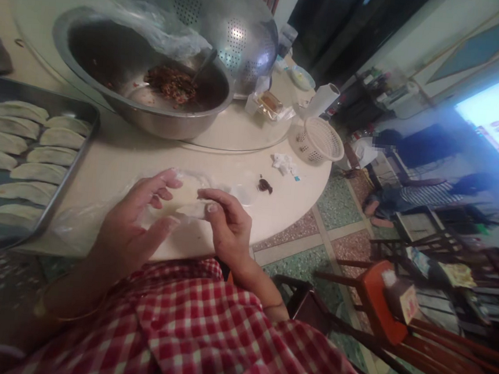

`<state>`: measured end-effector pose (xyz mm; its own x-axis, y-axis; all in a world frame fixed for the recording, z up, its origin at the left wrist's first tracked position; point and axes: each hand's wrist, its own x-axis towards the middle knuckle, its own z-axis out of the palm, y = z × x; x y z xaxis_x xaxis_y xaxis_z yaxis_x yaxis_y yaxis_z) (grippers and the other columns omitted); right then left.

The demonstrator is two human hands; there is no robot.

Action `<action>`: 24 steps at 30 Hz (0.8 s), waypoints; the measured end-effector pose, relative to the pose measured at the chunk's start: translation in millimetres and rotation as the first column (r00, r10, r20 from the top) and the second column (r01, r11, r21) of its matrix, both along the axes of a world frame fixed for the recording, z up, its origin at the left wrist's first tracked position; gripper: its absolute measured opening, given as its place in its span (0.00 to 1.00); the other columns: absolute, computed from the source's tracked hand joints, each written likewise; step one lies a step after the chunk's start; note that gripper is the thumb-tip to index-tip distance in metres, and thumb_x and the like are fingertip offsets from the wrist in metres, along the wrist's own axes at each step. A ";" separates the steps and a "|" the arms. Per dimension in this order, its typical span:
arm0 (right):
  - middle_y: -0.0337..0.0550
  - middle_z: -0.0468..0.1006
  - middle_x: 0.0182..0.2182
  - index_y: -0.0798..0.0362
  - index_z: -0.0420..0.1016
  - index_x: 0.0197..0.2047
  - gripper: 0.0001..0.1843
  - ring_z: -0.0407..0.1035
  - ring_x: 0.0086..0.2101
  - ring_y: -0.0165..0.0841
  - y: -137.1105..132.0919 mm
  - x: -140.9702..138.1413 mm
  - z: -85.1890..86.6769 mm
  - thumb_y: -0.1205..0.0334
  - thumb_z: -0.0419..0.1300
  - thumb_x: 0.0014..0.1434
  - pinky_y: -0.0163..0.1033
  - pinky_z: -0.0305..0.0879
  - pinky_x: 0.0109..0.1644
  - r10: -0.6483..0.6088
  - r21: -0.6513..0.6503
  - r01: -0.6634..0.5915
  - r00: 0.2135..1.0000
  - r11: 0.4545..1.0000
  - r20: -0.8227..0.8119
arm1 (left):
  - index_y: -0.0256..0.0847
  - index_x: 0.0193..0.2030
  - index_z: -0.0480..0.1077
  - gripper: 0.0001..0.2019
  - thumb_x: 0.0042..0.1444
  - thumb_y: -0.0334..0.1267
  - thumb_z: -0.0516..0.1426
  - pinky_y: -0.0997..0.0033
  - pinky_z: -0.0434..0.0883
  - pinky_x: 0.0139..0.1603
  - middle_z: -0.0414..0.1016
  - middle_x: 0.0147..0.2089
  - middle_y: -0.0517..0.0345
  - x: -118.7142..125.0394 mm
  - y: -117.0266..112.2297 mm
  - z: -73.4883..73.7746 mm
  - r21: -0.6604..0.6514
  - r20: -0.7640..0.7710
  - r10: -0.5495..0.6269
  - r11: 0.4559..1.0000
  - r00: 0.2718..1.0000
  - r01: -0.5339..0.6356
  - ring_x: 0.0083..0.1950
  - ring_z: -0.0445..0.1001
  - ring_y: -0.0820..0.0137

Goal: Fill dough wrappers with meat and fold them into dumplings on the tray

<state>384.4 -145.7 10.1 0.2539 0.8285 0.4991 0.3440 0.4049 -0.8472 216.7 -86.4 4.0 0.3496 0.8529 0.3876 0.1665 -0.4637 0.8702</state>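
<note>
Between my hands, above the near table edge, is a pale folded dumpling (pixel 193 210). My right hand (pixel 229 223) pinches its right end between thumb and fingers. My left hand (pixel 140 215) stands beside the dumpling's left end with thumb and fingers apart. Beneath them lie a clear plastic sheet (pixel 82 225) and a pale round piece, partly hidden by my fingers. To the left, finished dumplings (pixel 39 171) lie in two columns on a metal tray (pixel 68 186). A large steel bowl (pixel 150 121) behind my hands contains minced filling (pixel 171 85) with a utensil stuck in it.
A perforated metal colander (pixel 245 41) stands behind the bowl. A white plastic basket (pixel 323 141), crumpled tissue (pixel 283 164) and a small dark object (pixel 265 185) are at the right table edge. Chairs (pixel 379 300) and two people (pixel 423 196) are beyond, on the right.
</note>
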 end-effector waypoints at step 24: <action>0.42 0.84 0.39 0.50 0.79 0.47 0.07 0.78 0.40 0.30 -0.2 42.9 55.7 0.60 0.61 0.69 0.36 0.79 0.42 0.037 0.165 -0.121 0.898 0.979 0.438 | 0.50 0.43 0.69 0.14 0.56 0.48 0.68 0.74 0.71 0.27 0.83 0.35 0.70 25.6 8.1 24.5 -0.640 0.550 -0.054 0.614 0.833 0.462 0.27 0.75 0.75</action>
<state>427.2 -145.9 65.8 -0.0831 0.7201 0.6889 0.6182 0.5795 -0.5311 242.3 -78.3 28.6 0.5677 0.8103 -0.1452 -0.3397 0.3913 0.8553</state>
